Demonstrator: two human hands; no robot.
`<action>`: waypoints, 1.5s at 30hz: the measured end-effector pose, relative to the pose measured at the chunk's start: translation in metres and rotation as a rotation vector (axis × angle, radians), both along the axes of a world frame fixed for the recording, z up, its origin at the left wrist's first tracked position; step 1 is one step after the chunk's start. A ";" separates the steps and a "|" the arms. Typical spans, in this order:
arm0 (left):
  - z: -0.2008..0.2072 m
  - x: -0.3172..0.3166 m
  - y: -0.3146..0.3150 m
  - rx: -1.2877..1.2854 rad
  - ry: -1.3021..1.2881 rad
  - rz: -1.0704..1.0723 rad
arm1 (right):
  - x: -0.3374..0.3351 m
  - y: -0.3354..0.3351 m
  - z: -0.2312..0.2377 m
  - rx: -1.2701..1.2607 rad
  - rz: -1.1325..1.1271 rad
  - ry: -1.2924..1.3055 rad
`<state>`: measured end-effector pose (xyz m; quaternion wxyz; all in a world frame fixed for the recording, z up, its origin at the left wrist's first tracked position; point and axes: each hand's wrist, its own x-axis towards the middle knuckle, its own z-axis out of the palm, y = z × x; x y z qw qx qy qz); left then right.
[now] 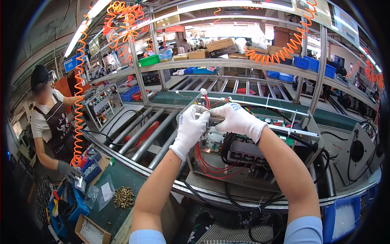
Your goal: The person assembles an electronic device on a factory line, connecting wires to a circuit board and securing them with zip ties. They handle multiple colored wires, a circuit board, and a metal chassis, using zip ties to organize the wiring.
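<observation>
My left hand [189, 129] and my right hand [242, 120], both in white gloves, meet fingertip to fingertip over the left end of an open metal electronics chassis [264, 159]. Red wires [207, 101] topped by a white connector [204, 92] rise from between the pinched fingers. The left fingers close on these wires. My right fingers are pinched beside them, and what they hold is hidden. More red wires [205, 166] loop down the chassis front below my hands. Green circuit boards and a black cable bundle [230, 149] sit inside the chassis, under my right wrist.
The chassis rests on a roller conveyor [151, 140]. At lower left a green bench [124, 173] bears a pile of brass fittings [123, 198] and blue bins. A co-worker [57, 122] stands left. Orange coiled hoses [79, 101] hang overhead. A blue tray [342, 219] is lower right.
</observation>
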<state>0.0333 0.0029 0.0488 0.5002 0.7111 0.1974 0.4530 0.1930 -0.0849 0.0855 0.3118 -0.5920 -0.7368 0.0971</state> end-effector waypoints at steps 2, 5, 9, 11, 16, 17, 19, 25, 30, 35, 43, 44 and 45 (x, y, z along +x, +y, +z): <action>0.003 -0.005 -0.001 -0.051 -0.032 -0.074 | 0.002 -0.001 -0.001 -0.012 0.001 0.040; 0.004 -0.019 -0.010 -0.112 -0.057 -0.152 | 0.006 0.004 -0.003 0.008 0.005 0.054; -0.002 -0.029 -0.012 -0.135 -0.070 -0.151 | -0.004 0.005 -0.003 0.072 -0.030 -0.192; 0.002 -0.022 -0.011 -0.084 -0.111 -0.143 | -0.013 0.002 -0.006 0.062 -0.150 -0.342; 0.022 -0.008 -0.020 -0.129 -0.166 -0.154 | -0.012 0.006 -0.001 -0.105 -0.209 -0.400; 0.025 -0.010 -0.021 -0.134 -0.123 -0.145 | -0.006 0.010 -0.004 -0.088 -0.185 -0.360; 0.021 -0.012 -0.016 -0.069 -0.078 -0.106 | -0.011 -0.001 0.008 -0.110 -0.191 -0.307; -0.013 -0.017 -0.031 0.020 -0.035 -0.007 | 0.001 0.006 -0.005 0.000 -0.092 -0.291; -0.021 -0.010 -0.027 0.144 -0.131 0.017 | -0.007 -0.004 -0.003 -0.014 -0.159 -0.409; -0.041 -0.013 -0.034 0.059 -0.099 0.015 | -0.016 -0.006 -0.004 0.002 -0.219 -0.524; -0.062 -0.080 0.001 0.499 0.126 0.421 | 0.014 -0.143 0.007 0.817 -0.508 -0.482; -0.060 -0.074 0.007 0.516 0.140 0.399 | 0.024 -0.166 -0.001 0.873 -0.651 -0.455; -0.057 -0.065 0.014 0.539 0.162 0.380 | 0.034 -0.188 -0.011 0.896 -0.789 -0.577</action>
